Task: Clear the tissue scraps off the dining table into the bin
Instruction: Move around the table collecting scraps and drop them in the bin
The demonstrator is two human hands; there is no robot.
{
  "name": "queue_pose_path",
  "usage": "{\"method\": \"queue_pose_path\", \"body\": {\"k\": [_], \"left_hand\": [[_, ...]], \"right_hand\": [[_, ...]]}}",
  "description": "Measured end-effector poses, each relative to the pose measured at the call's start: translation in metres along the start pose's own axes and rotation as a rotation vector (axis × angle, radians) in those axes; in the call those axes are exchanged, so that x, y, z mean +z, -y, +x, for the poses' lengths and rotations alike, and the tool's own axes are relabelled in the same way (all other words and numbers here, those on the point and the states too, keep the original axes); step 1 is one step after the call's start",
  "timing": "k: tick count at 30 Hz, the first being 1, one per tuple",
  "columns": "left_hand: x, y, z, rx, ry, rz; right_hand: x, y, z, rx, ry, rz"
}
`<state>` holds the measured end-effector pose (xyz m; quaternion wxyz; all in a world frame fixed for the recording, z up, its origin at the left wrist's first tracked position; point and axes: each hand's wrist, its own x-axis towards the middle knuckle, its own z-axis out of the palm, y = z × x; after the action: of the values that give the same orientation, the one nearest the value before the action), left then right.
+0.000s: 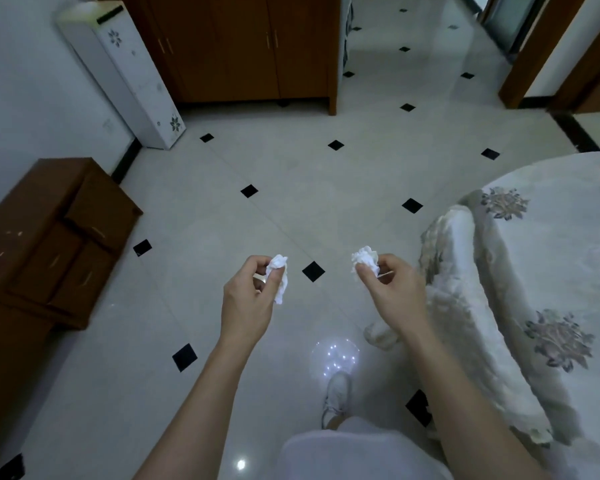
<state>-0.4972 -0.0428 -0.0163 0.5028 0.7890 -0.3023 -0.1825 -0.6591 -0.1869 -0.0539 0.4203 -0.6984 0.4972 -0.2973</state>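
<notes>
White tissue scrap (pixel 280 280) was pinched in left grip (pixel 247 299); crumpled tissue wad (pixel 363 259) sat pinched in right grip (pixel 392 292), above tiled floor (pixel 291 168).

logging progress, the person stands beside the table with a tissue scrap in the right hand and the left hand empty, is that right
Not quite. In the head view the left hand is not empty: it pinches a crumpled tissue scrap too. The rest holds: the right hand holds the other scrap, beside the table.
</notes>
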Motion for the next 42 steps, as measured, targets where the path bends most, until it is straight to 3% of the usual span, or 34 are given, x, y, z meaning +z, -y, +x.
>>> {"method": "queue_pose_path", "body": {"k": [7,20,34,42], "left_hand": [[0.064,-0.041,0.109,0.042,0.078,0.062],[0.145,-0.068,0.266,0.074,0.197,0.035],[0.248,-0.104,0.563,0.191,0.424,0.002],[0.309,-0.133,0.67,0.239,0.515,-0.002]], "right_hand": [[-0.014,-0.001,0.118,0.043,-0.042,0.08],[-0.01,-0.019,0.259,0.173,-0.152,0.062],[0.021,0.006,0.523,0.27,-0.329,0.056],[0.013,0.01,0.618,0.327,-0.428,0.026]]}}
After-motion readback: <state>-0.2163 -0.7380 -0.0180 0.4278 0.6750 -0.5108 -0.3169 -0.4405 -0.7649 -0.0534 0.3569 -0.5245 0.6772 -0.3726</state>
